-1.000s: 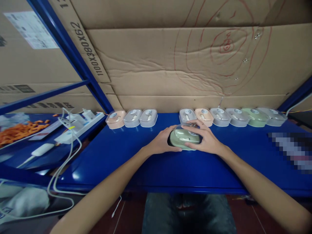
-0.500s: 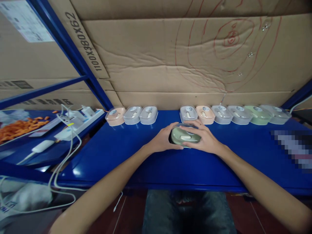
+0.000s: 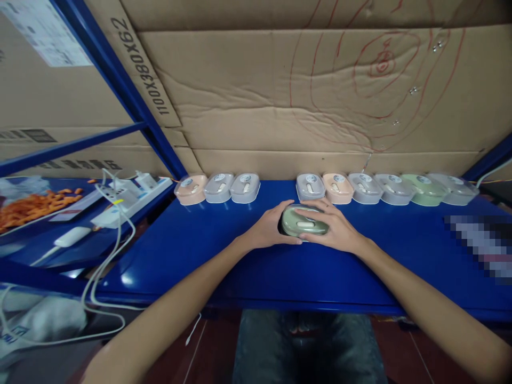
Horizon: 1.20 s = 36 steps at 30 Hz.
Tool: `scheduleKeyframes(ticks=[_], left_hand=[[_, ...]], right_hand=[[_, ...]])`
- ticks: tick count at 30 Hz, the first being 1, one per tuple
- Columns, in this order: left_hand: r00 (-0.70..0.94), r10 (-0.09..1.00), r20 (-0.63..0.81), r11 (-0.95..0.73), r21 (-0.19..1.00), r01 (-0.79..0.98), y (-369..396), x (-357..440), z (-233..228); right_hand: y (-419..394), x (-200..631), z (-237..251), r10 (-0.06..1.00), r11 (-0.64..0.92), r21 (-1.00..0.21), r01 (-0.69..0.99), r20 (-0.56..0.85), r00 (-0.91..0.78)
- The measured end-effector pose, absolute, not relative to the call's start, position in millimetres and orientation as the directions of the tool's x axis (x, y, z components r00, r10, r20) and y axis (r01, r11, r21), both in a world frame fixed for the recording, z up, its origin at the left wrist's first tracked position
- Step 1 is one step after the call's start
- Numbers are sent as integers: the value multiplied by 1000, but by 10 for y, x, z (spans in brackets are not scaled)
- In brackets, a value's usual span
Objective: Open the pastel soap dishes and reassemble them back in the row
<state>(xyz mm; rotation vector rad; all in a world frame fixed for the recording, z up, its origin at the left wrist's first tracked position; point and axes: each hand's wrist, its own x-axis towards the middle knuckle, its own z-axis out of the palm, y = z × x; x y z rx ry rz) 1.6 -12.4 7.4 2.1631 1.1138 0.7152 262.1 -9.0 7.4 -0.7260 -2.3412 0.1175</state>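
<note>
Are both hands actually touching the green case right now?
Touching. The head view shows the left hand cupping the green case's left end and the right hand's fingers lying across its clear lid.

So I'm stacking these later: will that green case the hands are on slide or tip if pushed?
The green case looks low and flat-bottomed, so tipping seems unlikely. The blue table is glossy, so it would probably slide easily. Its clear lid looks like thin plastic, likely light, perhaps slippery.

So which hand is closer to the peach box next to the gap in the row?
Right. The right hand lies on the green box, just below the peach box; the left hand is farther left.
</note>
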Motion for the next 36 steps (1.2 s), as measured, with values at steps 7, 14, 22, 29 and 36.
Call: scheduleKeyframes(ticks=[7,14,22,29,36], left_hand=[[510,837,200,-481,713,510,-124,17,77],[508,837,205,-478,727,494,-122,15,67],[521,821,233,-501,733,461,-116,22,69],[543,812,213,-511,708,487,-124,14,34],[633,705,320,-646,658,387,-104,-2,14]], right_hand=[[-90,2624,72,535,838,-265,477,571,-623],[-89,2614,67,519,846,-247,472,585,-623],[-83,2616,33,511,849,-237,473,596,-619],[-92,2613,12,526,838,-238,491,591,-612],[-89,2624,12,513,845,-200,495,564,-647]])
